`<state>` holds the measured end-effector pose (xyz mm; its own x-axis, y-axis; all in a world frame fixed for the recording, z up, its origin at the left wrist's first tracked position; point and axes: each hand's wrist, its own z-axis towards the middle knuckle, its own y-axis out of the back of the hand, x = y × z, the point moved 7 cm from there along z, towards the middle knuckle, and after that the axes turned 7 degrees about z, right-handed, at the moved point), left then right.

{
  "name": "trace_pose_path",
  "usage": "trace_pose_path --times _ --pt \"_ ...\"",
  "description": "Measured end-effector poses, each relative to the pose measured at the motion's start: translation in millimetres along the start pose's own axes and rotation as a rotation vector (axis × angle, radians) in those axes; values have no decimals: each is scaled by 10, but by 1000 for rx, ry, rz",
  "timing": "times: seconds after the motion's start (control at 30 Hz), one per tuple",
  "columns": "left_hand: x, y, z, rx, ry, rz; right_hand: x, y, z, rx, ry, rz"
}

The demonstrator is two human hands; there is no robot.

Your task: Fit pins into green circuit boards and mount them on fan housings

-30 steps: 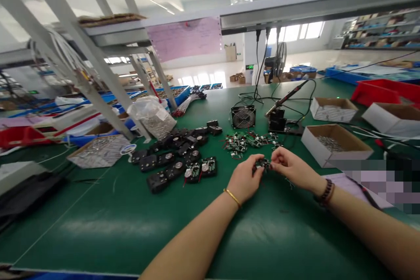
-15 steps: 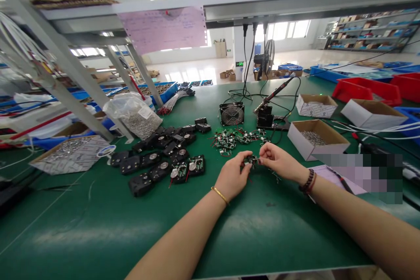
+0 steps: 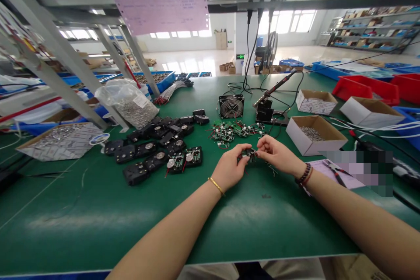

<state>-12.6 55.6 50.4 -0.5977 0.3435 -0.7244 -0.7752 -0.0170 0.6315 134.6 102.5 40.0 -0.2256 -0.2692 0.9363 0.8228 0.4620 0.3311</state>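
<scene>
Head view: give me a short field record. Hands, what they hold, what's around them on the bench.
left hand: fingers pinch the board from its left
right hand: fingers pinch the same board from its right
board: small, green, with thin wires; whether it touches the table is unclear
behind hands: board pile, fan, soldering iron on a stand
left of hands: black housings, two with boards fitted
right of hands: open box of small metal parts
far left: clear bag of metal parts

Pink sheet point(image 3: 159, 6) writing illegible; nothing readable.
</scene>
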Motion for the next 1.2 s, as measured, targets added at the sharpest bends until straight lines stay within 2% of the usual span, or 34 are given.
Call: trace_pose_path --times 0.1,0.17,0.3,0.47,0.7,0.83,0.97,1.07,1.2 --pt "115 46 52 -45 139 -193 88 108 -9 -89 76 -432" --pt "177 93 73 -95 202 -224 93 101 0 -88 65 -690" --pt "223 97 78 -102 229 -234 17 -16 50 -51 -39 -934" --pt "214 60 63 -94 167 -168 -16 -147 104 -8 -36 -992" --pt "236 60 64 -90 170 -159 -51 -166 80 98 -67 -963" --pt "233 69 58 -89 158 -141 24 -146 75 64 -53 -926" --pt "235 74 52 -89 153 -137 108 -25 49 4 -12 -865" --pt "234 63 54 -84 161 -143 87 61 0 5 -33 -851" --pt "224 39 52 -75 164 -149 37 38 -11 24 -57 -892"
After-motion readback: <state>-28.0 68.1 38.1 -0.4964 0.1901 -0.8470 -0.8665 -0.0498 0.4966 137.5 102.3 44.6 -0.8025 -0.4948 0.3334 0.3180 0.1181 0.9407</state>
